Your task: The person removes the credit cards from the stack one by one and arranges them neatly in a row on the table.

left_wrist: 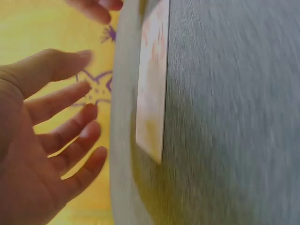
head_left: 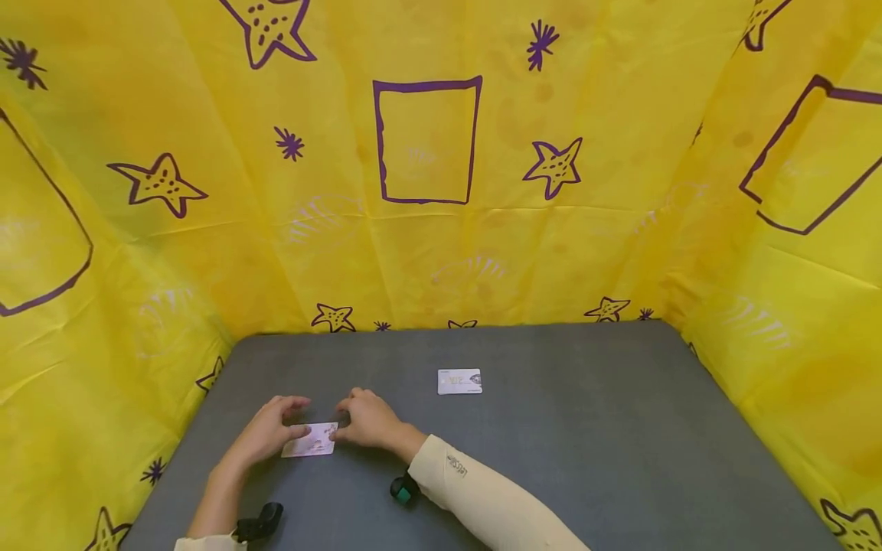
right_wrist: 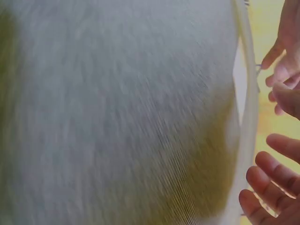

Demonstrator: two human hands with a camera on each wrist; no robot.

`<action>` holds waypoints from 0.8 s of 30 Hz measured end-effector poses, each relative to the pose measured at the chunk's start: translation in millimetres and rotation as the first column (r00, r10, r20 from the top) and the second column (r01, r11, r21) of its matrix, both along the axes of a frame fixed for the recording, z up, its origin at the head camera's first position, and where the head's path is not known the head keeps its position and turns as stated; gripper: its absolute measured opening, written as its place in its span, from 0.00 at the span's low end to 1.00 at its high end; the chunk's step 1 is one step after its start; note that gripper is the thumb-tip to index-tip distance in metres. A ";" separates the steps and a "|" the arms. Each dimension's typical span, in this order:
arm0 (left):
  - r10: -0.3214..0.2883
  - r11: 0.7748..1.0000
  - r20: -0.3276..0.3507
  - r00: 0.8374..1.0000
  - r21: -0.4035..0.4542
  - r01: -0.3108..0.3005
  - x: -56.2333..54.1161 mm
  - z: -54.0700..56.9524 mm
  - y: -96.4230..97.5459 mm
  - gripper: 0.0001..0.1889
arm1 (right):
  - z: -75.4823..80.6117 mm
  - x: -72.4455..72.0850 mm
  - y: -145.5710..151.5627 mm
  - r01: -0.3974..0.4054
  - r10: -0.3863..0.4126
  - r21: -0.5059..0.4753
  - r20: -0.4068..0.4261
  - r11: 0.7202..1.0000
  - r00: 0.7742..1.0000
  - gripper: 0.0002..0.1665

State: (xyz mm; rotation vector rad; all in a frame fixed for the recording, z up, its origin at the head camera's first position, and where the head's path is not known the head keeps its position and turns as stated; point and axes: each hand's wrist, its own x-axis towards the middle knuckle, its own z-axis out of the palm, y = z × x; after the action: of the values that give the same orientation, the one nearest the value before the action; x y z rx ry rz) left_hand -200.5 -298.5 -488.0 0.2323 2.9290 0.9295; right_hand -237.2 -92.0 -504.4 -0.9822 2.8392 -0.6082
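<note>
A pale pinkish card lies flat at the left of the grey table, printed with small figures. My left hand hovers by its left end, fingers spread and gently bent; in the left wrist view that hand stands apart from the card. On the opposite side, my right hand has its thumb overlapping the card's right edge in the head view. Its fingers are parted and relaxed in the right wrist view, with nothing between them.
A second card, white with gold lettering and a dark emblem, lies farther back near the middle of the grey table. Yellow cloth with purple star drawings walls the table's back and sides.
</note>
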 end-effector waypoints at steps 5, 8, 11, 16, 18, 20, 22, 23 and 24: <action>0.081 0.996 -0.075 0.994 0.045 -0.078 -5.9 0.6 19.2 0.20 | 5.4 -5.8 14.3 -0.009 0.009 -0.040 0.011 0.999 1.000 0.22; 0.130 0.989 -0.107 0.986 0.090 -0.120 -10.5 1.1 29.3 0.19 | 10.8 -9.4 22.9 -0.009 0.011 -0.061 0.022 0.998 1.000 0.21; 0.160 0.982 -0.115 0.980 0.118 -0.147 -14.5 1.9 38.0 0.18 | 16.5 -12.8 31.9 -0.006 0.009 -0.092 0.029 0.996 1.000 0.20; 0.184 0.976 -0.108 0.977 0.141 -0.168 -20.6 3.3 52.3 0.18 | 24.3 -19.7 49.2 0.013 -0.008 -0.125 0.038 0.992 0.999 0.19; 0.194 0.972 -0.110 0.975 0.159 -0.175 -22.6 3.7 58.3 0.18 | 26.8 -23.0 56.6 0.019 -0.015 -0.133 0.032 0.991 0.999 0.19; 0.198 0.969 -0.118 0.973 0.170 -0.176 -24.5 3.2 64.5 0.18 | 28.1 -25.8 64.9 0.023 -0.019 -0.146 0.025 0.989 0.999 0.18; 0.195 0.968 -0.126 0.973 0.183 -0.170 -26.3 3.1 70.9 0.19 | 29.3 -28.6 73.3 0.031 -0.029 -0.153 0.018 0.988 0.999 0.18; 0.190 0.968 -0.129 0.973 0.190 -0.164 -27.0 3.2 74.1 0.19 | 29.9 -29.7 77.4 0.036 -0.034 -0.156 0.015 0.987 0.999 0.18; 0.186 0.968 -0.135 0.973 0.195 -0.158 -27.8 3.2 77.0 0.19 | 30.2 -30.9 81.6 0.040 -0.038 -0.160 0.015 0.986 0.999 0.18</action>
State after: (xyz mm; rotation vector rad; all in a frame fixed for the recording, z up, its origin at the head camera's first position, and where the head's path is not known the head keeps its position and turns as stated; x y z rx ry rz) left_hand -228.3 -221.5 -484.8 0.0579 3.0414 1.2630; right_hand -268.1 -10.4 -474.2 -0.9438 2.8415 -0.8552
